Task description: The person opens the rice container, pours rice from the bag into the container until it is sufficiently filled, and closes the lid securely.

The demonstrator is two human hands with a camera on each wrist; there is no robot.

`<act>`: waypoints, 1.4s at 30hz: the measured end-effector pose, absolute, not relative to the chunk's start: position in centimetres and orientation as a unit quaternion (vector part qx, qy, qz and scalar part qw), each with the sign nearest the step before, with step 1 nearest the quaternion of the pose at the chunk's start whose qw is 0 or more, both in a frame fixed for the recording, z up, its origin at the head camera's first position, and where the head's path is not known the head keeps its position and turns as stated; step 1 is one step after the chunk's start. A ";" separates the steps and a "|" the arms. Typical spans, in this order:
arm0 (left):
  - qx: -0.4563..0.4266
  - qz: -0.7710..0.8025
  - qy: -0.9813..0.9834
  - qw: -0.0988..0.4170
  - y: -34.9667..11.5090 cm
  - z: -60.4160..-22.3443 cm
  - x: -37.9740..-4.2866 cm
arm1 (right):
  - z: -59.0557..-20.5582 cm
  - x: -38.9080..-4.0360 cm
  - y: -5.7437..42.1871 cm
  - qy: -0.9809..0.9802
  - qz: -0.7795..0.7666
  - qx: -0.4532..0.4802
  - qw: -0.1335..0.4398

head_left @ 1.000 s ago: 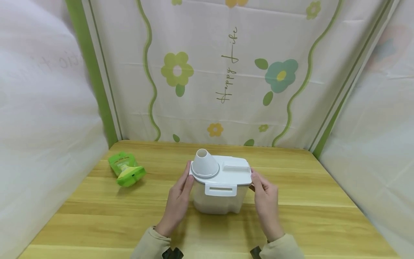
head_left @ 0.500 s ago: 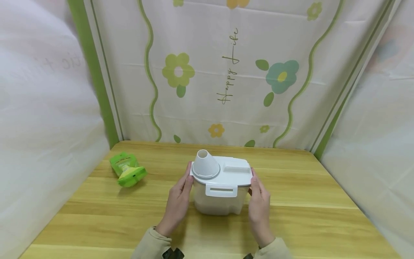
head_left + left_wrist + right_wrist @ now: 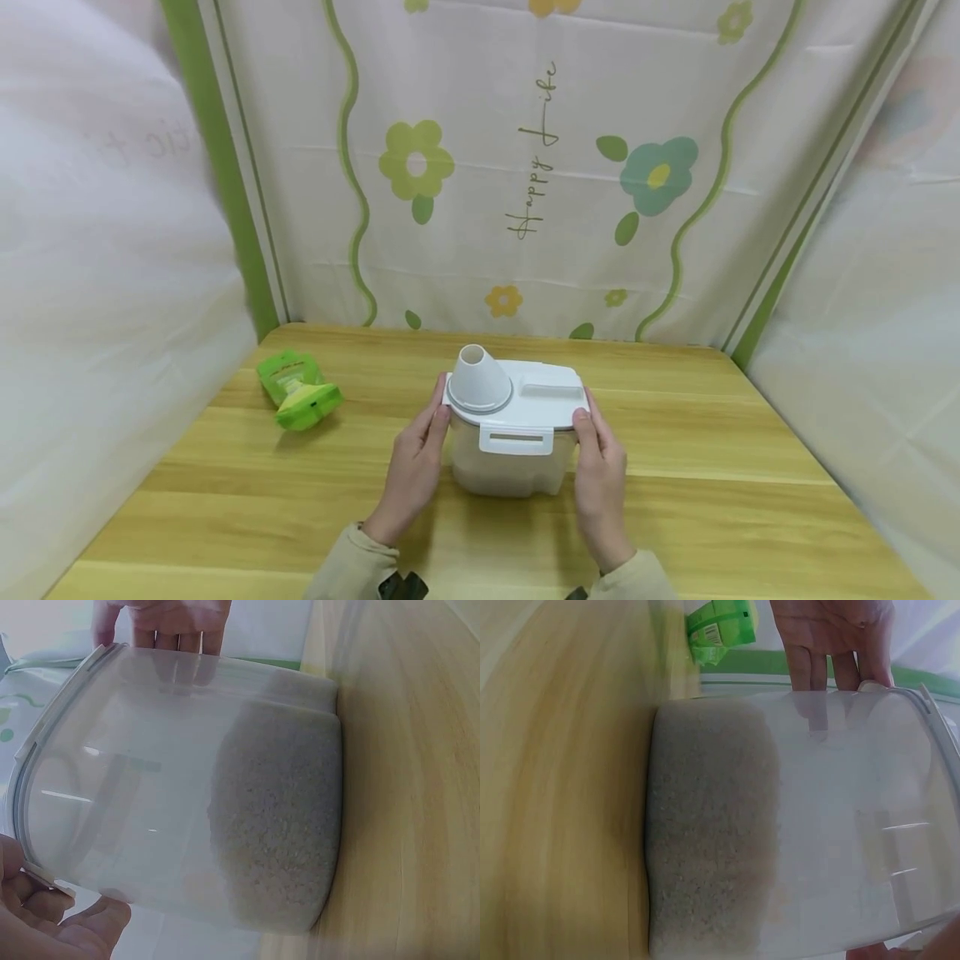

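A translucent storage container [image 3: 506, 471] stands on the table in the head view, under a white lid [image 3: 536, 385] with a cone-shaped spout [image 3: 480, 382] on its left. Pale small grains [image 3: 709, 825], like rice, fill its lower part in both wrist views. My left hand [image 3: 412, 462] grips the left end, thumb at the front corner and fingers along the side. At the right end, my right hand [image 3: 602, 475] holds on, thumb on the lid's front corner and fingers along the side. A white latch [image 3: 516, 440] hangs at the front between the hands.
A crumpled bright green pouch [image 3: 300, 392] lies on the wooden table [image 3: 712, 467] at the far left, apart from the container. Floral white curtains [image 3: 577, 108] enclose the table at the back and both sides.
My right hand has moved inward to the left against the container's end, and its thumb has come up onto the lid's corner. The left hand and the container stay in place.
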State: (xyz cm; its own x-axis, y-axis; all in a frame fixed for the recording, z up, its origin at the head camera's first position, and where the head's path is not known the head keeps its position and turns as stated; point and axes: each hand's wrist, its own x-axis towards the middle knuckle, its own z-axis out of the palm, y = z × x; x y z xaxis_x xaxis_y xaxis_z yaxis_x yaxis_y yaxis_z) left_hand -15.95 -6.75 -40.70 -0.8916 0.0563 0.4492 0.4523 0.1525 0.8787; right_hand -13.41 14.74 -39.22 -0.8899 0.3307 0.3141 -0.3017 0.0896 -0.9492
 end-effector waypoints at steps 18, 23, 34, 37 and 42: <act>-0.165 -0.622 -0.749 0.155 -6.8 -40.6 -16.0 | -39.5 -13.6 14.9 -0.709 0.662 0.014 0.243; -0.172 -0.626 -0.744 0.161 -6.8 -40.6 -16.0 | -39.6 -13.6 14.9 -0.709 0.662 0.016 0.244; -0.174 -0.630 -0.738 0.167 -6.8 -40.7 -16.0 | -39.6 -13.5 14.7 -0.698 0.668 0.021 0.257; -0.175 -0.629 -0.739 0.167 -6.7 -40.8 -16.0 | -39.6 -13.6 14.6 -0.696 0.669 0.019 0.260; -0.178 -0.624 -0.742 0.165 -6.7 -40.8 -16.1 | -39.7 -13.6 14.6 -0.696 0.668 0.015 0.263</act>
State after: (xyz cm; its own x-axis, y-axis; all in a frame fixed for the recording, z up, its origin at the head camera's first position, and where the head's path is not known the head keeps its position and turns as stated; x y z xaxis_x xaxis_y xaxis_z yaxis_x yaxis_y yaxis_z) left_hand -16.09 -6.72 -40.83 -0.8816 0.0584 0.4684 0.4715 0.1566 0.8679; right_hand -13.61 14.58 -39.67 -0.8611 0.3310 0.3858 -0.3721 0.1067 -0.9220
